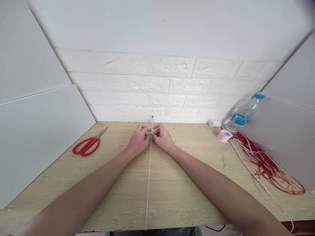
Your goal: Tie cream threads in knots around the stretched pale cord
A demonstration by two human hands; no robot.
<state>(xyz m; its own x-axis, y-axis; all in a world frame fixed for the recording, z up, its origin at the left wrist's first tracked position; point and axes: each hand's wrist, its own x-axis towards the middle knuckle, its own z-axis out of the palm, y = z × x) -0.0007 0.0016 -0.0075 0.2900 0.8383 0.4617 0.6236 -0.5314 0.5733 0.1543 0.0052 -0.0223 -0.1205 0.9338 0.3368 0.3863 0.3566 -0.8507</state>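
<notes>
A pale pink cord (149, 177) runs taut from a small dark hole at the foot of the wall down to the table's front edge. Its upper stretch, near the wall, looks braided or knotted (152, 122). My left hand (140, 140) is closed in a pinch just left of the cord. On the other side, my right hand (163, 138) pinches close against it, fingertips nearly meeting the left ones. Thin pale thread (116, 144) trails on the table beyond the left hand, and a loop of it curls by the right wrist. The fingertips partly hide what they grip.
Red-handled scissors (86, 146) lie at the left. Toward the right are a white spool (215, 123), a pink spool (224, 136), a water bottle (242, 116) and a tangle of red cords (268, 167). White panels (44, 131) flank the wooden table (118, 196).
</notes>
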